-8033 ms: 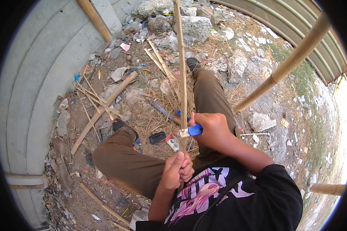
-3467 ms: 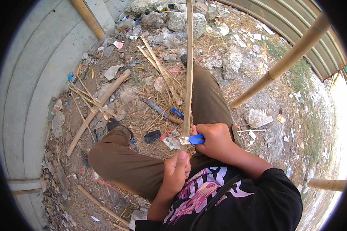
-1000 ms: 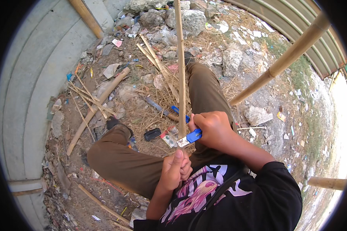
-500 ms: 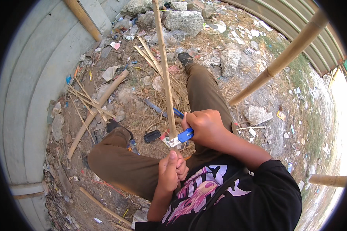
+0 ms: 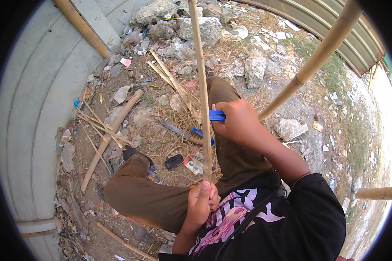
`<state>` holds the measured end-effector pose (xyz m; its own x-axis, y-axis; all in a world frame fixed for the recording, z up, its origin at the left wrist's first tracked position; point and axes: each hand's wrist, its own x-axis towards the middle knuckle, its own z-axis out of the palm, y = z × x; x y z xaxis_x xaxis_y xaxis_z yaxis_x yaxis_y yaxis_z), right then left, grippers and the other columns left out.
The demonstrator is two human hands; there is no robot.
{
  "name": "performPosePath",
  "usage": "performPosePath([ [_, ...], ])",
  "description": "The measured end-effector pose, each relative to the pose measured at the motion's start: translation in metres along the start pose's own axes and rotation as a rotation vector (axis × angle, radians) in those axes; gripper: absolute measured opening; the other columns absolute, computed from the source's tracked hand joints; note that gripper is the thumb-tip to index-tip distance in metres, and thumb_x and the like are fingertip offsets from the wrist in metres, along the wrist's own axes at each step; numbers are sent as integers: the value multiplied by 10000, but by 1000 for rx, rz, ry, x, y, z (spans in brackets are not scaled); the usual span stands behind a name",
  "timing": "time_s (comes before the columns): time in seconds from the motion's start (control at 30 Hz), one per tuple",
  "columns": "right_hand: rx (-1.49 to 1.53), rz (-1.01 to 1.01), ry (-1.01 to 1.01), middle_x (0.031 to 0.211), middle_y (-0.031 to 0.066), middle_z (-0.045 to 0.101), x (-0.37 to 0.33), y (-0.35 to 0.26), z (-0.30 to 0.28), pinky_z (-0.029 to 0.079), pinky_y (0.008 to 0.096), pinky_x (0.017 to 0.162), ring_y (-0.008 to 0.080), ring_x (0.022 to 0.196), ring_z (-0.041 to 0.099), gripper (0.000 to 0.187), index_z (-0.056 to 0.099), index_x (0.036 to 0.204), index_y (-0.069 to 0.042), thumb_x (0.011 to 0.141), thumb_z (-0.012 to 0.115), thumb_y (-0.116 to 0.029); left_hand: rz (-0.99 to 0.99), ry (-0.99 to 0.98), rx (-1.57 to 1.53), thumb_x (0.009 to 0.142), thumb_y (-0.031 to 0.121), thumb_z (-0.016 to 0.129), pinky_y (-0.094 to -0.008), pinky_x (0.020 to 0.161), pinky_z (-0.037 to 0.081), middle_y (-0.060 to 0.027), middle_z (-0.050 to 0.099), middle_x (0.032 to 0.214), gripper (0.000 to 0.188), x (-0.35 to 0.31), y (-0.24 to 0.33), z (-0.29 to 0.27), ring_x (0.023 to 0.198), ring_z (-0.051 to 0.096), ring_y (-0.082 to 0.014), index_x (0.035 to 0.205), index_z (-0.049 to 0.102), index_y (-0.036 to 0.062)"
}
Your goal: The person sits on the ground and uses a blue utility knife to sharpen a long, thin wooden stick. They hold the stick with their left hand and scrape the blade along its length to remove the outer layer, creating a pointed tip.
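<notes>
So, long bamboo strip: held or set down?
Held. The left hand is closed around the near part of the bamboo strip.

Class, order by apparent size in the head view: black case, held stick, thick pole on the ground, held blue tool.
Held stick
Thick pole
Black case, held blue tool (visible part): too alike to rank

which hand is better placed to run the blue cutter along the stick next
Probably the right hand: it grips the blue cutter at the bamboo stick, partway up. The left hand is closed around the stick's lower part, so it seems better suited to steadying it.
</notes>
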<state>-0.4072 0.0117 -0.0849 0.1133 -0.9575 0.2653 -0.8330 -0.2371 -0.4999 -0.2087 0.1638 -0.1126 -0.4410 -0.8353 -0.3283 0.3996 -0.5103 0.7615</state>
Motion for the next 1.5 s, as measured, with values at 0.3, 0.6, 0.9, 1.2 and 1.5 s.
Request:
performPosePath([
  [0.3, 240, -163, -109, 586, 139, 593, -85, -12, 30, 478, 444, 516, 355, 552, 612, 248, 613, 661, -64, 879, 657, -175, -5, 133, 55, 1094, 396, 400, -218, 436, 220, 50, 315, 616, 425, 7, -4, -4, 496, 289, -34, 790, 409, 99],
  [0.6, 61, -62, 10, 588, 133, 608, -68, -11, 29, 478, 449, 496, 350, 527, 607, 255, 623, 653, -76, 879, 658, -189, 71, 213, 227, 1088, 424, 403, -226, 432, 222, 45, 306, 605, 443, 8, -10, 1, 478, 295, -47, 786, 406, 101],
  [0.9, 31, -98, -85, 616, 113, 640, -79, -15, 34, 501, 429, 525, 323, 568, 646, 185, 654, 697, -94, 824, 700, -221, 149, 345, 386, 1085, 430, 416, -213, 447, 291, 34, 395, 623, 459, 8, -12, 1, 506, 354, -39, 778, 435, 89],
  [1.2, 57, -116, 11, 573, 120, 610, -78, -8, 47, 486, 432, 473, 328, 487, 605, 260, 607, 631, -79, 863, 665, -182, 133, 301, 411, 1089, 412, 411, -219, 447, 287, 41, 368, 623, 455, 12, -12, -2, 508, 354, -41, 765, 419, 93],
  [1.5, -8, -199, 108, 559, 94, 594, -67, 0, 54, 478, 415, 457, 301, 484, 615, 219, 598, 652, -112, 804, 704, -229, 127, 316, 379, 1086, 432, 403, -219, 440, 291, 34, 387, 622, 466, 12, -12, -1, 500, 364, -40, 769, 425, 92],
])
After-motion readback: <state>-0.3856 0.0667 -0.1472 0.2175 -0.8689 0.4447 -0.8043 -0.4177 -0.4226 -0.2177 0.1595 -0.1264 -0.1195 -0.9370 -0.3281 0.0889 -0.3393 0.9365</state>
